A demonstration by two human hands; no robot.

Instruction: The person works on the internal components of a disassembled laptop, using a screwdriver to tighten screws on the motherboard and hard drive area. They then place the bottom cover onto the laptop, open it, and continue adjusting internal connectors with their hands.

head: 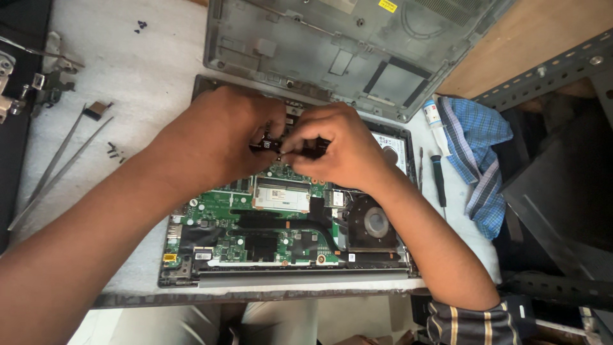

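Two hands meet over the middle of the opened laptop, fingertips pinched narrow on a small black part (276, 146) held just above the green circuit board (252, 211); the left hand (220, 137) closes on it from one side and the right hand (338, 150) from the other, though the knuckles hide exactly how the part sits. So tight a grip on so small a piece could slip, I'd judge, and the piece might drop into the dark grey laptop base (300, 278) among the connectors. A twist from either hand could also strain whatever it joins to beneath. The right wrist lies near the round black cooling fan (373, 223) and could press on it. Further out, tiny black screws (113, 152) lie loose on the white tabletop (128, 64) beside two thin grey metal strips (57, 163), easily swept off by the left forearm. The removed grey plastic bottom cover (345, 45) lies above the laptop, with a black-handled screwdriver (439, 182) and blue checked cloth (479, 160) at the right.
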